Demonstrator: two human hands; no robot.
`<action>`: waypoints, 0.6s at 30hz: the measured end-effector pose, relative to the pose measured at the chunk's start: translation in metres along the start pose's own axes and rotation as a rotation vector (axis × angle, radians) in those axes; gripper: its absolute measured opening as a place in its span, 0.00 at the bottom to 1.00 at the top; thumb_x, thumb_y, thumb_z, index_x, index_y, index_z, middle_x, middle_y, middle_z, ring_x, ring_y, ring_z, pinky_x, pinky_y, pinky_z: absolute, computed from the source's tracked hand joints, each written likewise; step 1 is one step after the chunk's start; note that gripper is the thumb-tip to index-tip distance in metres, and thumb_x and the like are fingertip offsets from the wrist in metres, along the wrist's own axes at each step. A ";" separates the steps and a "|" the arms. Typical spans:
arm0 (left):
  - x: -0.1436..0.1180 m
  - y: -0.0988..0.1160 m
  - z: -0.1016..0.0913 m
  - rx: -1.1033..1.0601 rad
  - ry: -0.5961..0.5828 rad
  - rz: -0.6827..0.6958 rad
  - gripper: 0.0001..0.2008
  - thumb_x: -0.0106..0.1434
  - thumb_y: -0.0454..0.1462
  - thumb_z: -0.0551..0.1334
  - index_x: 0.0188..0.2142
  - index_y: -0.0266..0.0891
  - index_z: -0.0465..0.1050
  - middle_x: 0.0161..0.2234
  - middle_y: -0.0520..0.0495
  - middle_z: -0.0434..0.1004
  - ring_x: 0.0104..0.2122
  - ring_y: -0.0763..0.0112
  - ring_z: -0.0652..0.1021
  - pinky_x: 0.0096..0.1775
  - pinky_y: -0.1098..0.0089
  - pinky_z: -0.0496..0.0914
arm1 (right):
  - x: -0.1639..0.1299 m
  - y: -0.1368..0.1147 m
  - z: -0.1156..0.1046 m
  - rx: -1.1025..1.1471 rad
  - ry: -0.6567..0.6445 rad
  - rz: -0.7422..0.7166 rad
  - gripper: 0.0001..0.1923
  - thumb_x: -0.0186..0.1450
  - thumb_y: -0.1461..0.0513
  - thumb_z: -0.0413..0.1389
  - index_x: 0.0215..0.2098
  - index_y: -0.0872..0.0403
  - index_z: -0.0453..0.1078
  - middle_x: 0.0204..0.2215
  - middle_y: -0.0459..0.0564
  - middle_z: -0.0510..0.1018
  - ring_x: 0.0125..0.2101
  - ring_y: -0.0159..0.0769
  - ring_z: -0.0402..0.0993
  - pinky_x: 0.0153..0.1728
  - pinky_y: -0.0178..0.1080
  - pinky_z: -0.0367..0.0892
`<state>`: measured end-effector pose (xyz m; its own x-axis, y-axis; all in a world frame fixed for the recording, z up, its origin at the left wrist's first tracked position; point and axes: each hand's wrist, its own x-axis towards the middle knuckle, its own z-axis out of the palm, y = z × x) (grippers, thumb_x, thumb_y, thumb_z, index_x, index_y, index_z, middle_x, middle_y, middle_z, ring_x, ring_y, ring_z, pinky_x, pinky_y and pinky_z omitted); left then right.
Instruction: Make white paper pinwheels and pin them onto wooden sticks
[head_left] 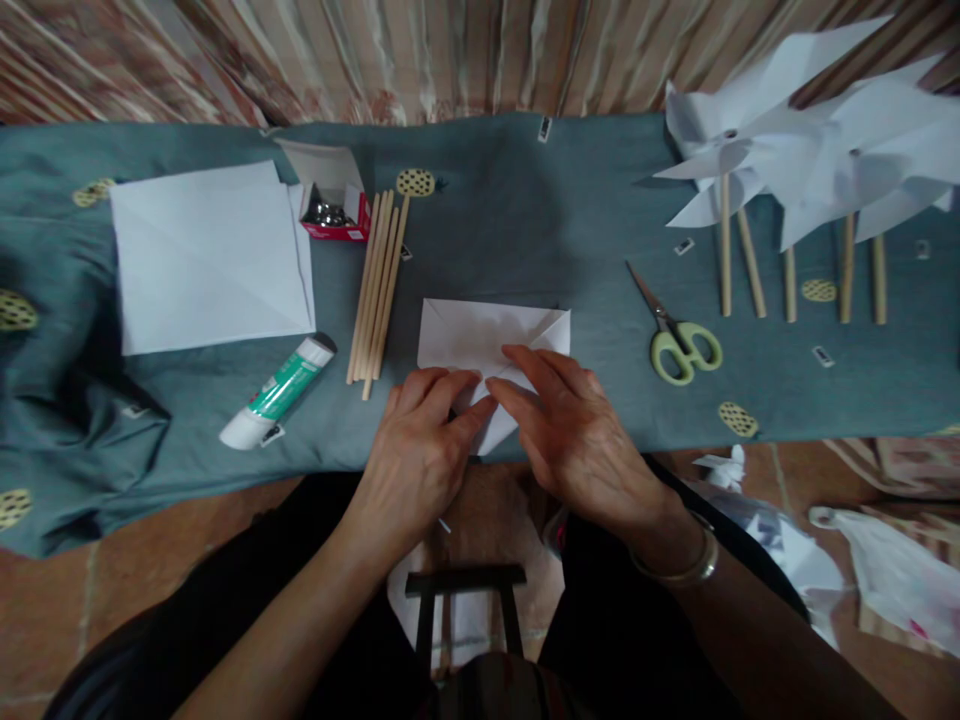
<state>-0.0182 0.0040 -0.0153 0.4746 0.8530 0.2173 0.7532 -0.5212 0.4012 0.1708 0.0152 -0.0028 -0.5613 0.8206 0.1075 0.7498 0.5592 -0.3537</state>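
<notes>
A white sheet of paper [465, 330] with crease lines and a pointed lower part lies in front of me at the table's near edge. My left hand [424, 440] is closed at its lower left side, fingers bent and thumb against the paper. From the right, my right hand [566, 425] touches the middle of the sheet, its thumb and fingers stretched and apart. Part of the paper is hidden under both hands. Left of it lie several wooden sticks [379, 290]. Scissors [679, 340] with green handles rest to the right, blades partly apart.
A stack of white paper [210, 260], a glue stick [281, 390] and a small open red box [334, 205] of shiny metal pieces occupy the left side. Several white paper pinwheels [810, 150] on sticks lie at the far right. Plastic bags [892, 560] are on the floor.
</notes>
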 end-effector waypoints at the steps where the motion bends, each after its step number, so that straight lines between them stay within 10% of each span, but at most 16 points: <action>1: 0.000 0.000 0.000 -0.001 0.005 0.003 0.14 0.69 0.33 0.54 0.49 0.38 0.75 0.49 0.38 0.74 0.48 0.56 0.69 0.46 0.53 0.71 | 0.000 0.000 0.001 -0.002 0.002 0.004 0.19 0.68 0.69 0.46 0.55 0.51 0.65 0.60 0.57 0.66 0.59 0.51 0.62 0.52 0.53 0.66; 18: 0.003 0.001 0.000 0.052 0.008 0.004 0.13 0.67 0.33 0.55 0.46 0.38 0.77 0.47 0.39 0.76 0.47 0.54 0.70 0.41 0.55 0.67 | -0.005 -0.002 0.024 0.002 0.106 0.016 0.20 0.70 0.69 0.42 0.57 0.51 0.63 0.61 0.58 0.65 0.66 0.48 0.53 0.57 0.55 0.63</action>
<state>-0.0162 0.0062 -0.0142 0.4746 0.8508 0.2257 0.7739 -0.5255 0.3534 0.1633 0.0067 -0.0252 -0.5090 0.8373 0.1998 0.7577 0.5459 -0.3577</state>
